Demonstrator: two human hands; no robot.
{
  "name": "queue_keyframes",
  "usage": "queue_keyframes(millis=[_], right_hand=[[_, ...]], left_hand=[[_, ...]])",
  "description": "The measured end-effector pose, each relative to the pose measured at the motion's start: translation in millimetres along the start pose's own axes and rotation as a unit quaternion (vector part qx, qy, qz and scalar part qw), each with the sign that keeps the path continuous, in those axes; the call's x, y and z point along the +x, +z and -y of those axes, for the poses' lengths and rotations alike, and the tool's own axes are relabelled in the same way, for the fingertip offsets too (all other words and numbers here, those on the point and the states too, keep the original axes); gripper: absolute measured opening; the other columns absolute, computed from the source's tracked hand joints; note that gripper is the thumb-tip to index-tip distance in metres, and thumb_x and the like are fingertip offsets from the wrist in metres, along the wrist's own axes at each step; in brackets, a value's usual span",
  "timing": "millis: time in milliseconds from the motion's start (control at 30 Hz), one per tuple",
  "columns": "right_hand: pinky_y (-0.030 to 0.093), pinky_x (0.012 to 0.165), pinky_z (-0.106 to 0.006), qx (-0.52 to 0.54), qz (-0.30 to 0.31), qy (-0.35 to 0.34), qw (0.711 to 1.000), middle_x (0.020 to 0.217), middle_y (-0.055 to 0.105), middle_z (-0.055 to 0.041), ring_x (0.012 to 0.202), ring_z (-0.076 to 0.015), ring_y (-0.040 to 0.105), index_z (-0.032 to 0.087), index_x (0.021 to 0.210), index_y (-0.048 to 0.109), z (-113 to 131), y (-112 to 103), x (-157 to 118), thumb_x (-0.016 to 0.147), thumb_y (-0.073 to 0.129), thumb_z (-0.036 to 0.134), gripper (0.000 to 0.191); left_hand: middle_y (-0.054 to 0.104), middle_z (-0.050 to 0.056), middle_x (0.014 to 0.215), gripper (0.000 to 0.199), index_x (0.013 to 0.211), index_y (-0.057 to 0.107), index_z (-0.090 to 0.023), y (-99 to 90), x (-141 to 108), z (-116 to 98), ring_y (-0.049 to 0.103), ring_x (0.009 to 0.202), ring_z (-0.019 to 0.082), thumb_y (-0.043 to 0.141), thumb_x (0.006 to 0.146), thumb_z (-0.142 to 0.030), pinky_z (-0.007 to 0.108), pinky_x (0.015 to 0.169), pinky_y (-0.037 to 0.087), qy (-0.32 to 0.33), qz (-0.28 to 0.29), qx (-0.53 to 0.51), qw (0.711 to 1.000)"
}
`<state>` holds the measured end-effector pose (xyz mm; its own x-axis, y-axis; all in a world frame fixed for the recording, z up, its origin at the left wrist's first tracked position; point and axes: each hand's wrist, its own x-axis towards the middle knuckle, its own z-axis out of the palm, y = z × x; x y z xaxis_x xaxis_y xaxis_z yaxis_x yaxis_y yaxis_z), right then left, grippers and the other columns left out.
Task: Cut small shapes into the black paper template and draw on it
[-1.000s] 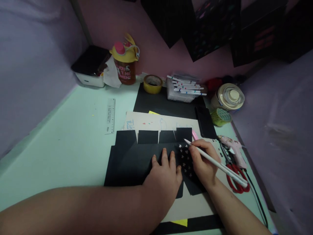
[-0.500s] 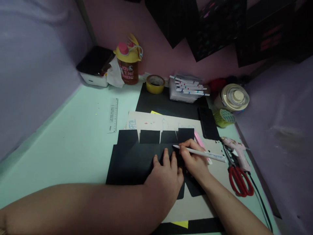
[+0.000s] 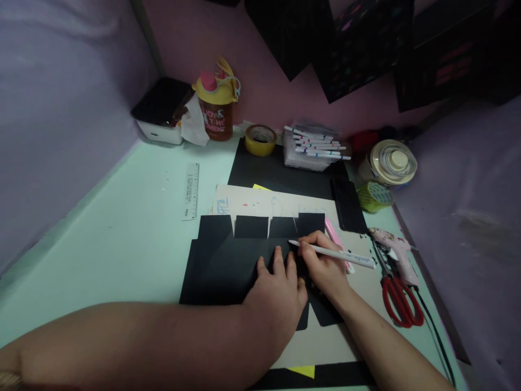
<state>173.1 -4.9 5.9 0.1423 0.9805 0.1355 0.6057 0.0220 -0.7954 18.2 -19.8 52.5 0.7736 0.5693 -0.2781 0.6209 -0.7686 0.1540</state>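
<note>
Jug (image 3: pixel 217 120): partial pink capitals "JOY", "HE", "MENT" | Ruler (image 3: pixel 190 191): small print, unreadable | White sheet (image 3: pixel 292 207): blue handwriting, unreadable | Pen (image 3: pixel 331 252): lettering too small to read

Left of the black card (image 3: pixel 220 260): widest bare stretch of worktop (image 3: pixel 122 228); only a flat ruler (image 3: pixel 191 191) and tiny scraps lie there, low enough to pass over.
Near left: the left forearm (image 3: pixel 134 342) bars the way across the front.
Over the card: left hand (image 3: pixel 277 296) and right hand (image 3: pixel 325 266) sit close together, leaving little room; the white pen (image 3: pixel 342 255) sticks out rightward.
Right strip: tight; scissors (image 3: pixel 401 301), glue gun (image 3: pixel 393 247), its cord (image 3: pixel 436 331) and the phone (image 3: pixel 349 205) crowd it.
Back row: bottle (image 3: pixel 215 117), yellow tape roll (image 3: pixel 248 146), marker box (image 3: pixel 301 160); slim gaps between.
Overhead: black sheets (image 3: pixel 280 32) hang above the back right.
</note>
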Motion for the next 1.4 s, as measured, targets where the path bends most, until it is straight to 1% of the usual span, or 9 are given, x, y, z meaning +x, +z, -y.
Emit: queue_keyframes(millis=[267,433,700,867,1067,1267,1400], right_hand=[[0.045,0.055,-0.025,-0.003,-0.002,0.002,1.0,0.066,0.064,0.0001,0.063,-0.0153,0.06,0.021,0.07,0.058,1.5,-0.1,0.2,0.085,0.053,0.026,0.017],[0.044,0.052,-0.024,-0.002,-0.004,-0.003,1.0,0.064,0.064,0.0006,0.061,-0.015,0.06,0.021,0.069,0.058,-0.7,0.4,0.2,0.085,0.054,0.026,0.017],[0.044,0.051,-0.024,-0.002,-0.001,-0.012,1.0,0.064,0.064,0.0006,0.06,-0.0146,0.059,0.021,0.07,0.059,-0.6,-0.3,0.3,0.085,0.054,0.026,0.017],[0.045,0.053,-0.025,-0.002,0.002,-0.017,1.0,0.066,0.065,0.0002,0.062,-0.0151,0.06,0.021,0.071,0.059,-0.7,-0.5,0.2,0.085,0.054,0.026,0.016],[0.045,0.054,-0.025,-0.004,-0.003,-0.008,1.0,0.067,0.066,0.0,0.064,-0.0154,0.061,0.021,0.07,0.059,-0.9,0.0,-0.4,0.085,0.054,0.026,0.016],[0.044,0.053,-0.025,-0.006,0.002,-0.015,1.0,0.064,0.063,0.0013,0.058,-0.0139,0.057,0.021,0.071,0.058,2.9,-0.6,0.3,0.085,0.053,0.025,0.015],[0.041,0.05,-0.023,-0.006,0.013,-0.02,1.0,0.058,0.057,0.0033,0.052,-0.0119,0.052,0.021,0.068,0.055,4.3,-1.4,0.0,0.083,0.052,0.022,0.016]], left_hand=[[0.038,0.022,0.146,0.04,0.133,0.054,-0.019,-3.7,1.3,1.2,0.037,0.133,0.044,0.04,0.096,-0.025,0.061,0.091,0.044,-0.001,0.015,-0.011,1.0],[0.038,0.022,0.146,0.04,0.133,0.054,-0.019,-3.8,1.2,0.1,0.037,0.132,0.044,0.043,0.095,-0.026,0.061,0.091,0.044,0.001,0.02,-0.006,1.0],[0.039,0.023,0.145,0.039,0.131,0.056,-0.018,-0.4,1.5,-0.7,0.038,0.132,0.045,0.044,0.095,-0.025,0.063,0.09,0.044,-0.001,0.003,-0.016,1.0],[0.043,0.021,0.143,0.037,0.129,0.058,-0.019,0.9,0.9,-0.1,0.041,0.13,0.043,0.044,0.095,-0.024,0.061,0.09,0.045,-0.003,-0.011,-0.012,1.0],[0.041,0.022,0.144,0.038,0.13,0.057,-0.019,0.3,0.9,0.0,0.04,0.131,0.044,0.045,0.094,-0.025,0.062,0.09,0.045,-0.002,-0.003,-0.013,1.0],[0.041,0.022,0.144,0.038,0.129,0.057,-0.019,0.3,1.1,-0.5,0.04,0.13,0.044,0.046,0.094,-0.025,0.062,0.09,0.045,-0.004,-0.011,-0.012,1.0],[0.041,0.022,0.143,0.037,0.129,0.058,-0.018,1.4,0.6,-0.4,0.041,0.13,0.044,0.044,0.095,-0.024,0.062,0.09,0.045,-0.002,-0.018,-0.014,1.0]])
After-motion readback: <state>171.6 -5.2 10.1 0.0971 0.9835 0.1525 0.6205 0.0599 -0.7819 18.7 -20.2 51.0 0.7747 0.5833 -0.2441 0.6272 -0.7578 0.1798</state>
